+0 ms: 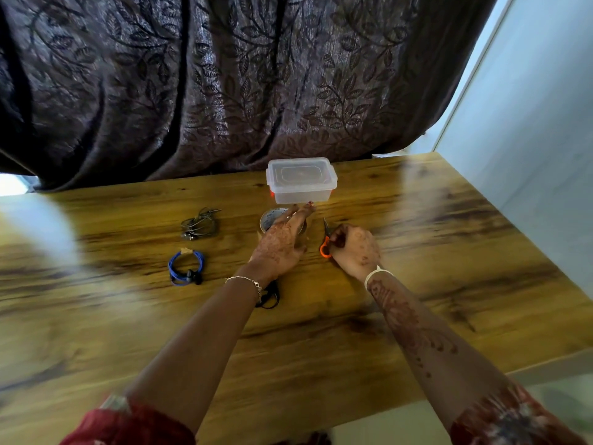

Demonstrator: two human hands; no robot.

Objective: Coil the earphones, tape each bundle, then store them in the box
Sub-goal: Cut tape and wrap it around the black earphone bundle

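Probably a home room: leaf-patterned curtain (224, 85) behind a wood-grain table (417, 252), pale wall (529, 123).

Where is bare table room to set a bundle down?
Bare wood: right of the right hand gripping orange-handled scissors; left of the blue taped earphone coil. Crowded: around the left hand, near the clear plastic box.

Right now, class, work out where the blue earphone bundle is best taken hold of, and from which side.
Pinch the blue earphone bundle at its tape tab on the far edge, coming from above. The coil lies flat on the table, and the tape likely binds all strands there; the earbuds at the near edge may dangle.
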